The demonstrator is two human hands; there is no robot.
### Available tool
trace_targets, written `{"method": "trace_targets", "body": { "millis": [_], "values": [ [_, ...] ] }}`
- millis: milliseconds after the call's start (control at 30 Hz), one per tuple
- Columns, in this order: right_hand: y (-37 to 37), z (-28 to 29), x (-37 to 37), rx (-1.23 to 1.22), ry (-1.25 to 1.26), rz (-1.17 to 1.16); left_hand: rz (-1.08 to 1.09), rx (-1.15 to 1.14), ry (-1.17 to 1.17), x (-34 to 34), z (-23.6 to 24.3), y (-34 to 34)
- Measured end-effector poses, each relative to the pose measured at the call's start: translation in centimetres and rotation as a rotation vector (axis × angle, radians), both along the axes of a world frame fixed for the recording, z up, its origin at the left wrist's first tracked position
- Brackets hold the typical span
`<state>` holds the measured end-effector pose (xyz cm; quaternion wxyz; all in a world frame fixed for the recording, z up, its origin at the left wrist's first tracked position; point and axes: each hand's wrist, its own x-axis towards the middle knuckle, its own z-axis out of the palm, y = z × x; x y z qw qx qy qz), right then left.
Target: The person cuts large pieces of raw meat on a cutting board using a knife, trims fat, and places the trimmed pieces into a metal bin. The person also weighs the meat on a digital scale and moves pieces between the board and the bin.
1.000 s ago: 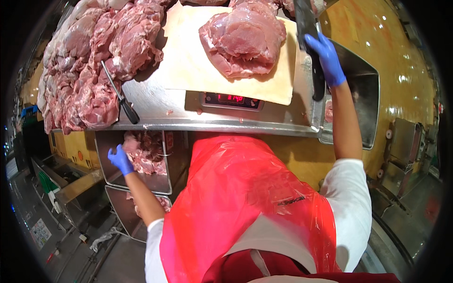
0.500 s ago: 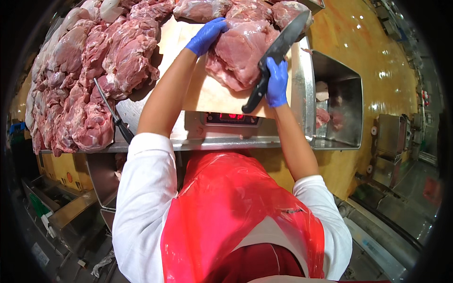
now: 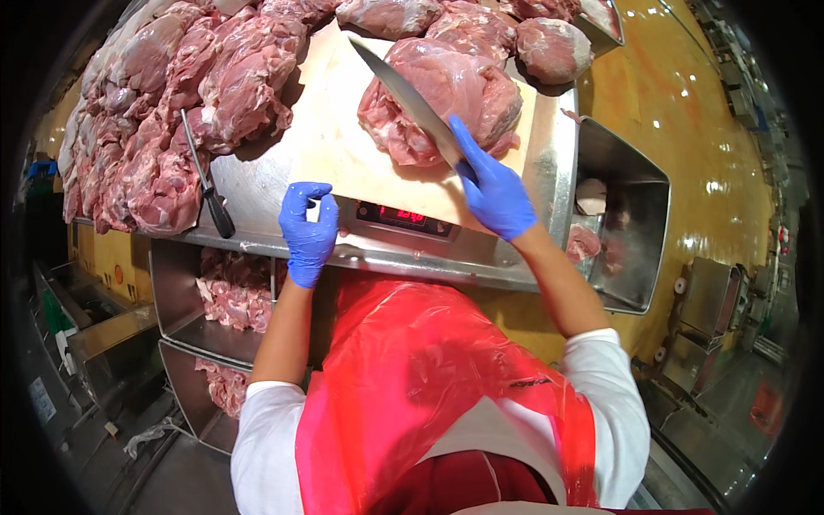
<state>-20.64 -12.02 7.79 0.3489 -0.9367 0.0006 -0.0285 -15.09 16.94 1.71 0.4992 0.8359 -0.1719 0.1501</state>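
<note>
A large piece of raw pink meat (image 3: 476, 81) lies on a pale cutting board (image 3: 330, 146). My right hand (image 3: 499, 196), in a blue glove, grips the dark handle of a long knife (image 3: 410, 103). The blade slants up and left across the top of the meat. My left hand (image 3: 309, 232), also gloved in blue, is off the meat, at the table's front edge left of the scale display (image 3: 403, 217). Its fingers are curled, with index finger and thumb close together; whether anything is between them is hidden.
Raw meat is heaped (image 3: 142, 129) on the left, with a dark-handled sharpening steel (image 3: 215, 202) beside it. Several more pieces (image 3: 554, 51) lie behind the board. A metal bin (image 3: 639, 232) with scraps stands right; two metal bins (image 3: 176, 287) with trimmings sit below the left edge.
My left hand has let go of the meat and come back to the table's front edge. My right hand has lowered, and the knife now slants left over the meat, which has been repositioned.
</note>
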Motion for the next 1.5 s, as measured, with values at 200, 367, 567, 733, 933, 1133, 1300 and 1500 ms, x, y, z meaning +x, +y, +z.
{"method": "trace_targets", "body": {
  "millis": [200,367,567,733,933,1133,1300,1500],
  "values": [
    [-9.9,2.2,-13.4,-0.222,0.478,0.145,0.01,-0.251,0.268,-2.3,-0.6,-1.6],
    [-9.2,3.6,-13.4,-0.018,0.227,-0.069,-0.077,0.009,0.076,-0.9,2.9,-12.4],
    [-0.3,1.0,-5.8,0.244,-0.067,-0.126,-0.056,-0.023,0.177,2.2,-0.5,-11.8],
    [2.9,-0.8,-1.6,-0.062,-0.11,-0.023,-0.088,-0.228,0.243,1.7,-1.4,-11.6],
    [-0.1,-0.8,-7.6,-0.301,0.169,0.069,-0.116,-0.459,0.296,1.9,-2.6,-11.0],
    [2.8,-1.2,-0.8,-0.338,0.182,0.047,-0.147,-0.524,0.418,3.9,-2.4,-9.3],
    [-4.1,4.3,-8.9,-0.489,0.489,0.173,-0.088,-0.729,0.69,7.5,-2.3,-4.8],
    [1.4,6.8,-5.1,-0.013,0.107,0.061,-0.234,-0.575,0.753,7.9,-1.1,-2.6]
  ]
}}
